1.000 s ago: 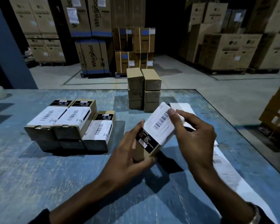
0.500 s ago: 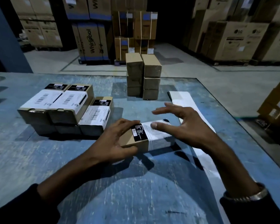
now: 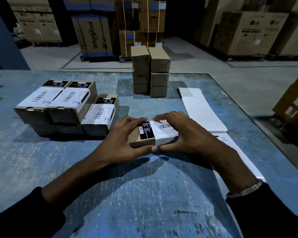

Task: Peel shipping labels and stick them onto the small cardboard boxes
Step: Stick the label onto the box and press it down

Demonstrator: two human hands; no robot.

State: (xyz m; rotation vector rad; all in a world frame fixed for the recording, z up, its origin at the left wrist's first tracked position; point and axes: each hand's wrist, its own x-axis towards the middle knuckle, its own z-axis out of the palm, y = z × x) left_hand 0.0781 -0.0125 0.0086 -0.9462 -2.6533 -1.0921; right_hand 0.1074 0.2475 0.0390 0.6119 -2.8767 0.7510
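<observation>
Right now your left hand (image 3: pixel 122 143) and right hand (image 3: pixel 184 134) both clamp the small box (image 3: pixel 145 136) on the worktop (image 3: pixel 144 194), pressing its shipping label (image 3: pixel 163 133) down. Uneven pressure could trap a crease or leave the wrapped edge lifting; pushing sideways could skew it.

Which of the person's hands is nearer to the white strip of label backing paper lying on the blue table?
Right. The right hand lies beside the white strip of label backing paper, at the labelled box's right end; the left hand holds the box's far-side left end.
</observation>
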